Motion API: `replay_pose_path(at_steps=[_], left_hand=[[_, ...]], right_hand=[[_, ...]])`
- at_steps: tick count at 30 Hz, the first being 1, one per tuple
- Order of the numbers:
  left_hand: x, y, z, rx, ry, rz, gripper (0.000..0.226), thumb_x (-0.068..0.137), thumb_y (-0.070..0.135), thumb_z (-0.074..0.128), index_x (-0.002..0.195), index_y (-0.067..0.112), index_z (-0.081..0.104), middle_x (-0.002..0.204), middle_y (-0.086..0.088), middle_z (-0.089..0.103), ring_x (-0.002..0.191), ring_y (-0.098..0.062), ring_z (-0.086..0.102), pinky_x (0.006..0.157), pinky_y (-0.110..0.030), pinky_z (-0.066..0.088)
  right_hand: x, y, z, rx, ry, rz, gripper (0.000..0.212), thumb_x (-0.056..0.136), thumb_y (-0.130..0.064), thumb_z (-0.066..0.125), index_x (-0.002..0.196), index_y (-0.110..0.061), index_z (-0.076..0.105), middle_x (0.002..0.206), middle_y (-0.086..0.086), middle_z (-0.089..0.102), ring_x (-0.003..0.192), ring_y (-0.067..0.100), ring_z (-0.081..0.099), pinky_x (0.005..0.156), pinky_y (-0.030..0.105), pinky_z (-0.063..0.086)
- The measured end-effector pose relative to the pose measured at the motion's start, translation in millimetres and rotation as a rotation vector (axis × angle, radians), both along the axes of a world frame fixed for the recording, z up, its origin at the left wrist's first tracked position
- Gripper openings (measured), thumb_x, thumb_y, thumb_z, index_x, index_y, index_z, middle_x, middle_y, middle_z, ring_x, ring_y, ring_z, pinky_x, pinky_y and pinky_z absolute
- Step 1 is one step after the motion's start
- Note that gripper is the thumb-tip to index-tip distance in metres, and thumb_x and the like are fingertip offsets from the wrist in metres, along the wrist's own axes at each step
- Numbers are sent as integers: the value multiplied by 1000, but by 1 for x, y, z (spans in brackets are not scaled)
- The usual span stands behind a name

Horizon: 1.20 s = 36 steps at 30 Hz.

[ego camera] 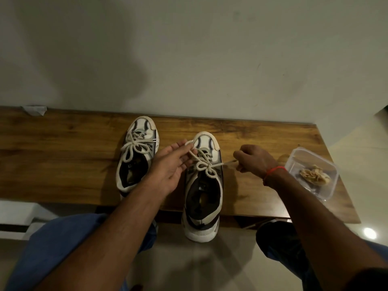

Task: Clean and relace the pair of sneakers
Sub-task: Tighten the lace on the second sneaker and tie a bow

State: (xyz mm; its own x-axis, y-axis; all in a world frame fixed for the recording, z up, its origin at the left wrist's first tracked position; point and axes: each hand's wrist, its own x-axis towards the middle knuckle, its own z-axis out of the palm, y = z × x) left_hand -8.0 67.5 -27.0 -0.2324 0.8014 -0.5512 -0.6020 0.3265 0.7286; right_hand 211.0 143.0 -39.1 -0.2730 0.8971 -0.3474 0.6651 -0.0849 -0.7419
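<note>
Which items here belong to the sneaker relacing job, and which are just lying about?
In the job:
left sneaker, bow tied
right sneaker
lace, held by left hand and right hand

Lying about:
plastic container holding a crumpled wad
paper scrap on the wooden table

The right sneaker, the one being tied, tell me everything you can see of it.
The right sneaker is white with grey and black panels and a cream toe cap. It stands upright on the wooden bench, toe toward the wall, its heel overhanging the near edge. Its thick off-white lace is threaded and knotted in a bow. The left hand pinches one loop and the right hand pulls the other side. The left sneaker stands apart, beside it.
</note>
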Motion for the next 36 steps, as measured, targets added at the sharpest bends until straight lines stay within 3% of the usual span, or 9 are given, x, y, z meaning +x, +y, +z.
replay_pose_path(at_steps=[5,8,11,16,22,24,28,32,36], left_hand=[[-3,0,-2,32,24,90,39,92,4,67,130,10,60,107,-11,77,96,-25,76,74,-34,61],[-5,1,-2,35,-4,108,49,93,-2,63,138,13,54,110,-11,76,96,-24,76,73,-33,61],[-5,2,2,40,-40,125,33,95,4,64,127,9,63,107,-10,76,95,-21,76,75,-33,62],[-10,4,6,61,-63,248,16,96,12,64,110,8,71,94,-5,71,87,-15,69,76,-35,63],[-40,10,12,65,62,522,19,95,22,69,110,12,74,87,2,65,68,-5,56,55,-21,50],[-44,9,15,48,198,419,17,93,24,73,107,15,76,89,3,66,64,-3,51,49,-19,42],[-32,3,29,130,621,-159,21,90,26,74,110,20,76,83,6,73,60,-2,50,49,-16,39],[-19,-1,29,198,1003,-502,12,89,29,74,100,25,77,91,10,76,79,4,66,73,-22,51],[-20,-3,26,143,982,-643,10,89,27,75,99,25,75,95,9,75,89,-3,69,84,-31,57]], right_hand=[[-4,-1,-8,205,-137,36,23,96,-36,58,108,-17,55,103,7,61,85,16,59,63,24,46],[-16,-8,1,290,-21,246,35,90,-50,62,114,-27,53,103,-3,54,93,14,54,68,26,49],[-29,-18,8,218,84,466,42,90,-43,66,127,-30,52,104,-4,55,95,9,55,74,25,53],[-29,-19,-4,293,-18,515,34,90,-44,66,120,-27,62,112,-4,57,97,4,50,72,17,39],[-30,-20,-3,281,13,498,29,88,-42,69,112,-27,64,108,-9,55,93,-1,49,70,14,37],[-30,-20,-2,253,37,490,31,88,-41,70,115,-28,63,110,-8,56,94,0,50,72,17,39],[-25,-18,5,186,156,417,31,87,-36,71,114,-30,58,107,-9,57,99,5,53,74,19,44],[-17,-13,13,187,134,360,10,91,-33,68,92,-25,61,93,-7,62,88,10,56,72,25,46],[-19,-13,8,22,101,433,19,89,-40,69,98,-24,66,99,-3,70,96,16,65,85,41,57]])
